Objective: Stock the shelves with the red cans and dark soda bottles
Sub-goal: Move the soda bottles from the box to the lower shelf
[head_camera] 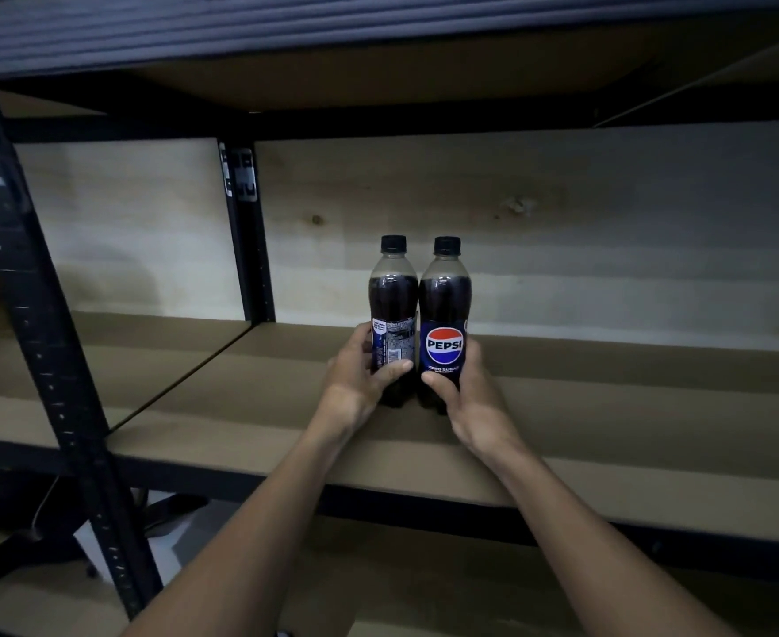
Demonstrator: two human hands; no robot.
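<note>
Bottles look full, so I'd guess some heft, stiff enough, slick plastic; the label band is probably the best place to grab. Left hand [363, 374] wraps the left bottle [393, 314], right hand [468, 397] wraps the Pepsi bottle [445, 319] low down. Both stand upright, touching, on the shelf [608, 420] near the back.

We see only two forearms and two hands of the person. The left forearm [258, 512] and right forearm [585, 521] are bare from the lower edge of the view to the wrists, both long and slim, tapering toward the hands. The left hand [355, 379] and right hand [474, 402] are bare as well. The light is dim, so we cannot make out finer marks on them.
</note>
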